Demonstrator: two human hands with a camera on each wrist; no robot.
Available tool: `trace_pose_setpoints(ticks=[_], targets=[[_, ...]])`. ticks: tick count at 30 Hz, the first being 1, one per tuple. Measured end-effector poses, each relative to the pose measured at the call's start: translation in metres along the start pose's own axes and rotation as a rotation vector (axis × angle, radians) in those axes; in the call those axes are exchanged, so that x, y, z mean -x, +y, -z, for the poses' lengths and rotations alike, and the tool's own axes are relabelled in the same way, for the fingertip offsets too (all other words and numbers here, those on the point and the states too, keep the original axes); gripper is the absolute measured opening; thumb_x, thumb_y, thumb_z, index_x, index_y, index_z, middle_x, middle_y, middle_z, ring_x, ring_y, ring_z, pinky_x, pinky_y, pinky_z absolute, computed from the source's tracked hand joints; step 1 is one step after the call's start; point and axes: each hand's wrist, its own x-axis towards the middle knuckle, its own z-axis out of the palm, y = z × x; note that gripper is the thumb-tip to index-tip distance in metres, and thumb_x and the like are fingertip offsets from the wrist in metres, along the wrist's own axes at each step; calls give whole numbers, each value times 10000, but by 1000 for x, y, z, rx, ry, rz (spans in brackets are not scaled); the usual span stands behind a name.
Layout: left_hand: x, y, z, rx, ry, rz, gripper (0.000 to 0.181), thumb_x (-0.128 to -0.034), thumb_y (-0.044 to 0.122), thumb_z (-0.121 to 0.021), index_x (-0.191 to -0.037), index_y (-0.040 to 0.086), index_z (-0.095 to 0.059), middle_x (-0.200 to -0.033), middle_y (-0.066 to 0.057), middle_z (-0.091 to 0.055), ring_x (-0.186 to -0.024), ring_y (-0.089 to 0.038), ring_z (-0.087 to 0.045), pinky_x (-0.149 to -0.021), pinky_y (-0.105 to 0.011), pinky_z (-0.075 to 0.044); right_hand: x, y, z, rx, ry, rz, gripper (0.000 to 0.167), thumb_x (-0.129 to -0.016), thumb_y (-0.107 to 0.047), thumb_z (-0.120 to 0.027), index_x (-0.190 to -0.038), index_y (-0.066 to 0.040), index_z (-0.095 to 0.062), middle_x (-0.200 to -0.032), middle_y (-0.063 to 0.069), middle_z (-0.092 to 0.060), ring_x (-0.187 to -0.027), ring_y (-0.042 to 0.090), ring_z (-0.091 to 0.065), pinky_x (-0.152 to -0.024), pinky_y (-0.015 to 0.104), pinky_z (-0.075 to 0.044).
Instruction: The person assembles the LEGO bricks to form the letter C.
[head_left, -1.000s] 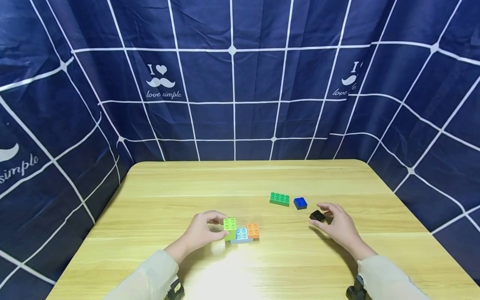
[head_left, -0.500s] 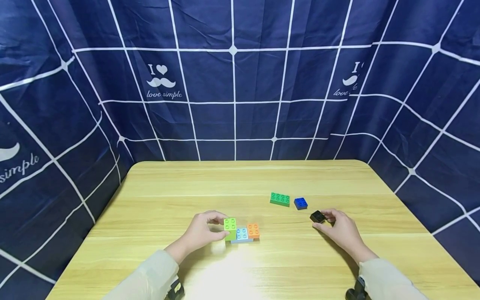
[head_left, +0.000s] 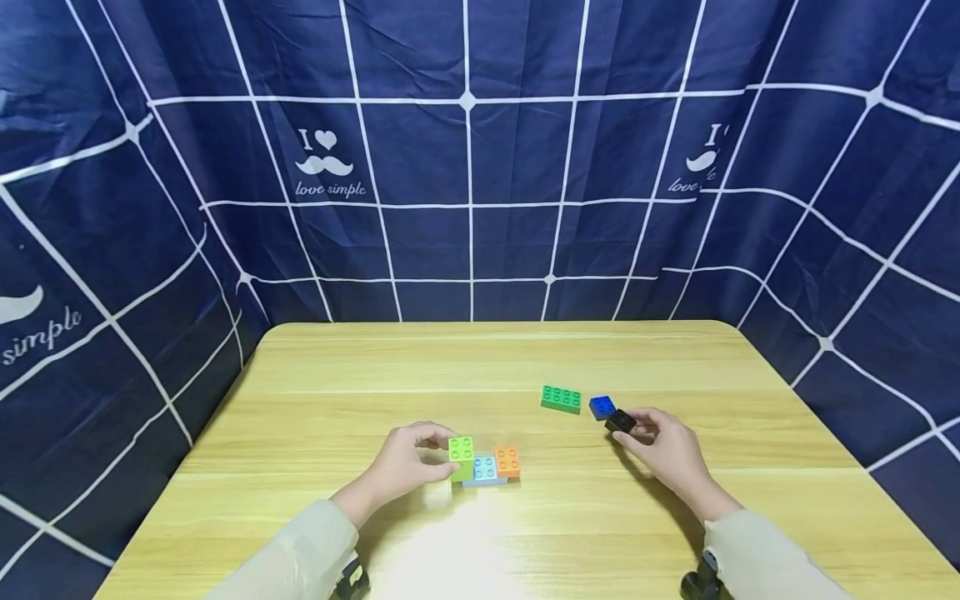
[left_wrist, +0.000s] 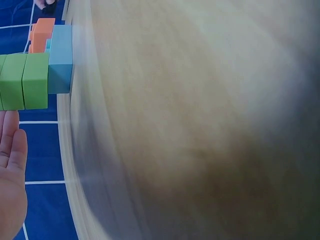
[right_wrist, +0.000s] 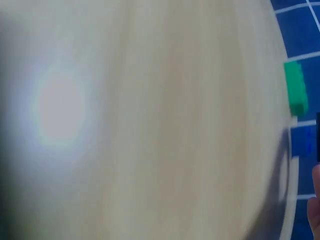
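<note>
My left hand (head_left: 405, 458) pinches a stack of lime green bricks (head_left: 461, 447) between thumb and fingers. The stack sits on the left end of a light blue brick (head_left: 485, 472), and an orange brick (head_left: 507, 462) is on its right end. In the left wrist view the lime bricks (left_wrist: 36, 82) rise from the light blue base (left_wrist: 61, 60). My right hand (head_left: 671, 454) pinches a black brick (head_left: 620, 421), held just beside and in front of a dark blue brick (head_left: 602, 407). The right wrist view catches only fingertips (right_wrist: 315, 200) and a black sliver.
A green eight-stud brick (head_left: 561, 398) lies left of the dark blue brick on the wooden table (head_left: 360, 358). Dark blue curtains (head_left: 420, 242) with white grid lines stand behind and on both sides of the table.
My right hand has closed on the black brick and moved it left, close to the dark blue brick. My left hand and its stack have stayed in place.
</note>
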Motion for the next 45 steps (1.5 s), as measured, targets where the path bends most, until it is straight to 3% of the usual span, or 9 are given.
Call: trace_pose_setpoints(ticks=[10, 24, 27, 31, 34, 38, 45], targets=[[0, 0, 0, 14, 1, 7, 300, -748, 65, -797, -1030, 90, -697, -934, 66, -654, -898, -232, -619, -848, -356, -517, -9, -42, -18, -127, -33, 52, 425, -778, -209, -797, -1132, -34, -640, -1048, 105, -644, -917, 263, -614, -844, 454, -505], [-2, 0, 0, -2, 6, 2, 297, -743, 48, -797, -1021, 69, -696, -936, 32, -663, -897, -276, -619, -848, -396, -518, -16, -108, -40, -223, -124, 208, 380, -774, -253, -806, -1102, -126, -663, -958, -35, -656, -892, 186, -628, -835, 406, -510], [0, 18, 3, 6, 10, 4, 287, -743, -1, -782, -1013, 15, -687, -938, -41, -667, -894, -336, -614, -845, -472, -511, -17, -121, -44, -229, -159, 223, 368, -777, -262, -802, -1100, -154, -663, -951, -79, -646, -892, 140, -613, -836, 378, -505], [3, 44, 8, 23, 10, 9, 278, -739, -64, -756, -1003, -46, -671, -930, -123, -662, -886, -399, -604, -843, -543, -493, -17, -134, -48, -267, -222, 245, 369, -799, -286, -781, -1124, -165, -655, -992, -86, -627, -911, 148, -597, -849, 427, -501], [3, 46, 9, 24, 4, 9, 274, -741, -74, -749, -1003, -53, -669, -929, -135, -662, -884, -404, -606, -847, -542, -493, -17, -144, -51, -305, -269, 275, 372, -806, -281, -775, -1136, -162, -654, -1024, -73, -622, -927, 185, -599, -852, 472, -495], [2, 40, 8, 20, 1, -8, 275, -739, -77, -748, -1002, -48, -671, -929, -135, -665, -879, -402, -611, -841, -536, -500, -17, -155, -55, -324, -313, 302, 370, -789, -277, -790, -1125, -186, -665, -1023, -99, -614, -927, 158, -594, -853, 438, -493], [-2, 6, 1, -37, 11, -16, 311, -732, -6, -792, -1021, 8, -678, -941, -68, -674, -884, -301, -632, -848, -464, -517, -16, -163, -62, -334, -362, 383, 361, -795, -268, -787, -1124, -166, -677, -1009, -94, -614, -905, 171, -604, -824, 445, -502]])
